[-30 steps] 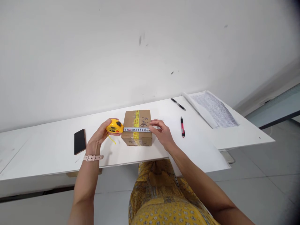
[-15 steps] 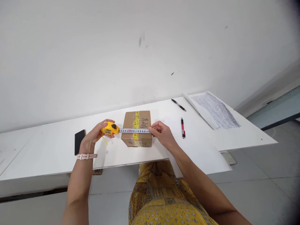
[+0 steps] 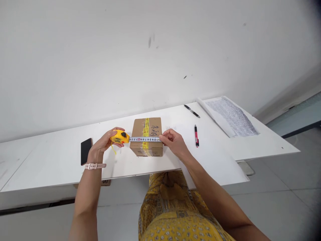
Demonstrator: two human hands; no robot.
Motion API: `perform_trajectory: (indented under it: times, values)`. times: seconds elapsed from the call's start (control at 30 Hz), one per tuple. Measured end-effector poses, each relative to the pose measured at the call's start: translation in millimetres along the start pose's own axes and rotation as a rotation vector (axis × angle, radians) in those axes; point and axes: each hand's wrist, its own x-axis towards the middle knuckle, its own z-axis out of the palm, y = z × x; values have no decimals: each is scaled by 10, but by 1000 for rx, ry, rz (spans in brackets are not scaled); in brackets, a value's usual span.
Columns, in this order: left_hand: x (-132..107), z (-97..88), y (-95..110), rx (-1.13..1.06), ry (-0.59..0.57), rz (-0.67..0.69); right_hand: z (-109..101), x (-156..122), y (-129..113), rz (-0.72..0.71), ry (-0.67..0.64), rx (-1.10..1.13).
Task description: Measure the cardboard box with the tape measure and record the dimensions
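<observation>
A small brown cardboard box (image 3: 139,127), bound with yellow tape and marked with dark handwriting, sits on the white table (image 3: 60,157). My left hand (image 3: 104,141) grips the yellow case of a tape measure (image 3: 120,136) just left of the box. Its blade stretches across the box near the front top edge, numbers facing up. At the box's right edge, my right hand (image 3: 175,142) pinches the blade's end between thumb and fingers. A yellow wrist cord dangles below the case.
A black phone (image 3: 86,151) lies left of my left wrist. On the right are a red and black pen (image 3: 196,136), a dark pen (image 3: 192,111), a blank paper sheet (image 3: 213,167) overhanging the front edge, and a densely marked sheet (image 3: 232,117). A wall (image 3: 100,67) rises behind.
The tape case has shifted slightly right, closer to the box, with my left hand. A little less blade shows between case and box. My right hand keeps its pinch at the blade's end.
</observation>
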Motion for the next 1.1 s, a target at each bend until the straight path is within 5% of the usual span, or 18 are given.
perform_trajectory:
  times: [0.43, 0.87, 0.97, 1.1]
  values:
    - [-64, 54, 92, 66, -6, 35, -56, -26, -106, 30, -105, -90]
    - [-716, 596, 434, 915, -112, 187, -124, -87, -581, -207, -254, -573]
    - [-822, 768, 272, 841, -210, 203, -143, -198, -842, -313, -291, -617]
    - [-908, 974, -253, 430, -317, 165, -172, -318, -1073, -436, -468, -672]
